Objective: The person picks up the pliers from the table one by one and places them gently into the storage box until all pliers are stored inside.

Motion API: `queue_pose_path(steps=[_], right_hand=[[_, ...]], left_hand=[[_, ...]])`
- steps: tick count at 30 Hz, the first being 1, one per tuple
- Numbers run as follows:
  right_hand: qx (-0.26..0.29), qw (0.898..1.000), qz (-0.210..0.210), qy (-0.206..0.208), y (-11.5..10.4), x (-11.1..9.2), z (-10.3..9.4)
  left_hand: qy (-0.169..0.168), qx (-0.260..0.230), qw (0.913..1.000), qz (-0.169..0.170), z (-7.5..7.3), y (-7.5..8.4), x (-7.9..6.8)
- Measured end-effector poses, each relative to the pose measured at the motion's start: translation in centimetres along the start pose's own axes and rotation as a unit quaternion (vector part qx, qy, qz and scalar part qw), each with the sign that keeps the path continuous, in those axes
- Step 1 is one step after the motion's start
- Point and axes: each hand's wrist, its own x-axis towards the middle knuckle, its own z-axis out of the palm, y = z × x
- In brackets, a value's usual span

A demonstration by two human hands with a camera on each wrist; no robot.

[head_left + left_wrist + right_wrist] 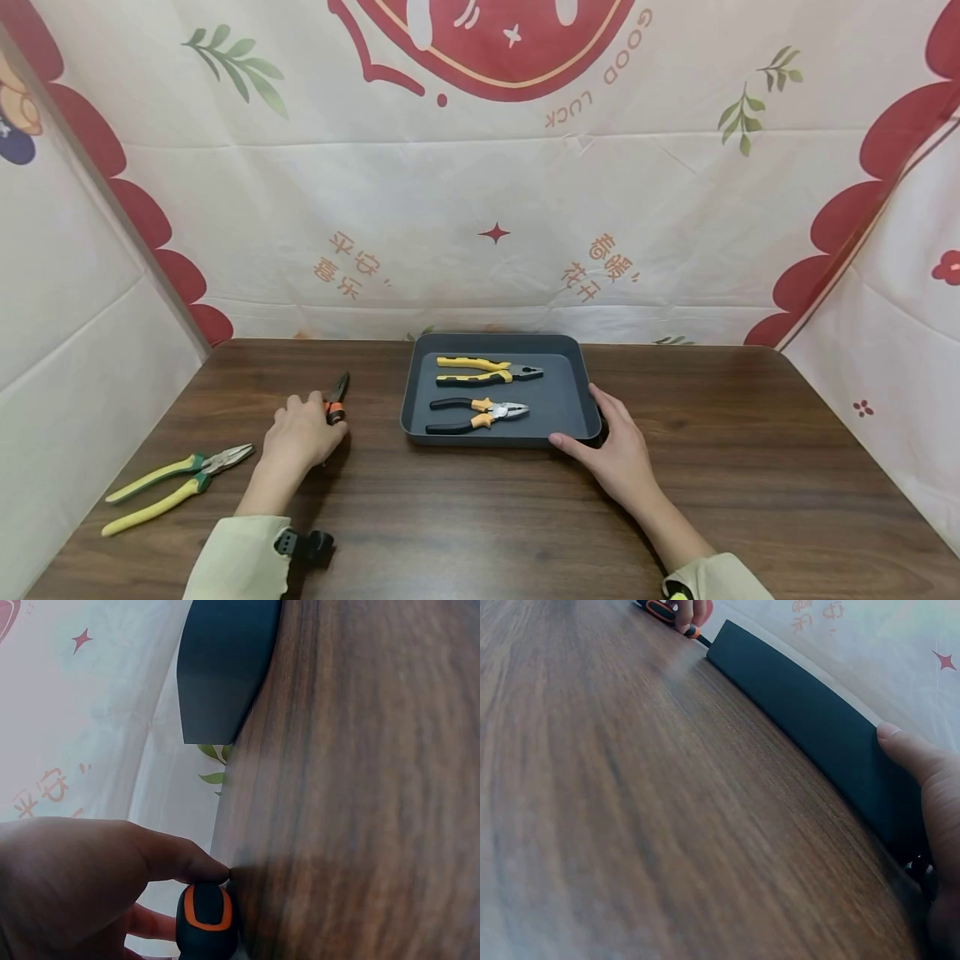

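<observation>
My left hand (pixel 296 435) grips a pair of pliers with black and orange handles (pixel 334 410) on the left half of the table; the dark jaws point away from me, and the palm hides most of the handles. In the left wrist view, one rounded handle end (pixel 208 915) shows under the thumb. My right hand (pixel 624 457) holds the dark grey tray (pixel 564 392) by its near right corner, thumb over the front rim and fingers along the right side. Inside the tray lie yellow-and-black pliers (pixel 487 372) and, nearer me, black-and-orange-yellow pliers (pixel 480 415).
Pliers with yellow and green handles (pixel 161 500) lie spread on the wooden table (pixel 465 533), left of my left hand. A printed white cloth (pixel 450 192) rises behind the table and on both sides. Each wrist carries a small device at the sleeve.
</observation>
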Motion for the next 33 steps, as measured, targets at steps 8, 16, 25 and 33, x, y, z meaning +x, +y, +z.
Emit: queue_pose_path(steps=[8, 16, 25, 33], right_hand=[[0.001, 1.000, -0.001, 0.001, -0.03, -0.05, -0.04], [0.001, 1.000, 0.001, -0.002, 0.00, -0.01, -0.03], [-0.001, 1.000, -0.001, 0.000, -0.05, 0.04, -0.04], [0.002, 1.000, 0.003, -0.001, -0.14, 0.02, -0.08]], left_hand=[[0.016, -0.020, 0.9997, 0.006, 0.10, -0.24, 0.15], [0.021, -0.030, 0.9993, 0.010, 0.03, -0.50, 0.18], [0.037, -0.035, 0.9984, 0.023, -0.24, -0.64, 0.09], [0.061, -0.047, 0.9967, 0.027, -0.15, -0.57, 0.16]])
